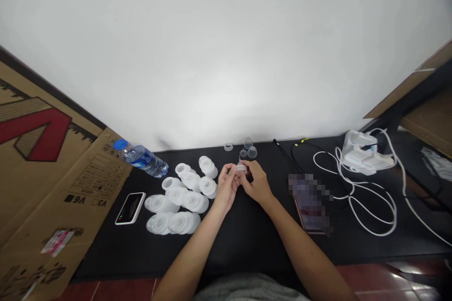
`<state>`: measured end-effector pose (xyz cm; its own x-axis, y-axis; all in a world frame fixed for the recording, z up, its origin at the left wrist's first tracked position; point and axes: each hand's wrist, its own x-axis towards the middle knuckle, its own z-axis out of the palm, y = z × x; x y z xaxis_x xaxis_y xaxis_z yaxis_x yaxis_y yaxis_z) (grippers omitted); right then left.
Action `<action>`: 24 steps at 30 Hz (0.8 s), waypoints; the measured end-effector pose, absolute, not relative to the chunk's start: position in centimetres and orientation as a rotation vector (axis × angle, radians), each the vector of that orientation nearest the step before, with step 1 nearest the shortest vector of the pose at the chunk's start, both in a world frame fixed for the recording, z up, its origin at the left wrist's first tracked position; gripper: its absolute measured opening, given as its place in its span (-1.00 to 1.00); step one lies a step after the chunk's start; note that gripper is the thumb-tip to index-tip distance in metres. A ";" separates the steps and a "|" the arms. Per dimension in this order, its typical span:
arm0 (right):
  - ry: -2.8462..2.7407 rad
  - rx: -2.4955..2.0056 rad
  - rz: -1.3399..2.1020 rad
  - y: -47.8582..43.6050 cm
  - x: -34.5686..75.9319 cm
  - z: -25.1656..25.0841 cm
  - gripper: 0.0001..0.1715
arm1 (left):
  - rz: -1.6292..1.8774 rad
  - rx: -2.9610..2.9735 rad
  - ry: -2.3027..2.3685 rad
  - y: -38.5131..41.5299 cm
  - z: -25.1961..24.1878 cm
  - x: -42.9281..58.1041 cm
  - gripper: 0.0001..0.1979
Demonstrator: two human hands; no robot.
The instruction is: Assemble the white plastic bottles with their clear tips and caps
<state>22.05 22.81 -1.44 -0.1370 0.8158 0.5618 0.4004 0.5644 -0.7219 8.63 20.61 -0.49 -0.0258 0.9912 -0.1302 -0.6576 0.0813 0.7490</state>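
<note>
Above the black table, both my hands meet around a small translucent bottle nipple with a collar (241, 169), its tip pointing away from me. My left hand (227, 188) pinches it from the left. From the right, the fingers of my right hand (257, 184) close on its rim. Just beyond my fingers lie a clear ring (228, 146), a small nipple (243, 153) and clear caps (252, 152). Left of my left hand stand several milky white baby bottles (190, 179), some with nipple tops and others with open necks (171, 184).
A water bottle (143, 159) with a blue cap leans by the cardboard box (88, 188) on the left. Near it lies a white-framed device (130, 208). On the right are a phone (310, 204), white looped cables (353, 193) and a white power strip (365, 153). A white wall (219, 56) backs the table.
</note>
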 end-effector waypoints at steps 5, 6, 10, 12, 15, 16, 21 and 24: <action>-1.620 -0.897 0.885 22.8 22.0 -0.9 -0.58 | 1.449 0.495 0.738 20.7 -0.3 8.4 -0.54; -1.593 -0.880 0.951 22.8 21.9 -1.0 -0.58 | 1.452 0.485 0.743 20.7 -0.3 8.4 -0.54; -1.488 -0.852 1.076 23.1 21.5 -1.8 -0.47 | 1.477 0.440 0.775 20.7 -0.3 8.4 -0.54; -1.406 -0.814 1.168 23.4 21.5 -2.0 -0.37 | 1.473 0.426 0.794 20.8 -0.3 8.4 -0.54; -1.317 -0.782 1.339 24.0 21.7 -1.9 -0.52 | 1.481 0.434 0.808 20.7 -0.2 8.5 -0.53; -1.292 -0.788 1.377 24.1 21.8 -1.7 -0.58 | 1.490 0.452 0.810 20.7 -0.1 8.6 -0.52; -1.149 -0.805 1.493 24.3 22.2 -1.1 -0.59 | 1.512 0.607 0.845 20.5 -0.1 8.8 -0.56; -1.094 -0.777 1.562 24.2 22.2 -1.1 -0.57 | 1.515 0.665 0.872 20.4 -0.2 8.7 -0.57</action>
<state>22.25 24.20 -1.13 -0.2602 0.9643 0.0489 -0.3753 -0.0543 -0.9253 8.66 20.38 -0.17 -0.1314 0.9887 -0.0722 -0.5596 -0.0138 0.8286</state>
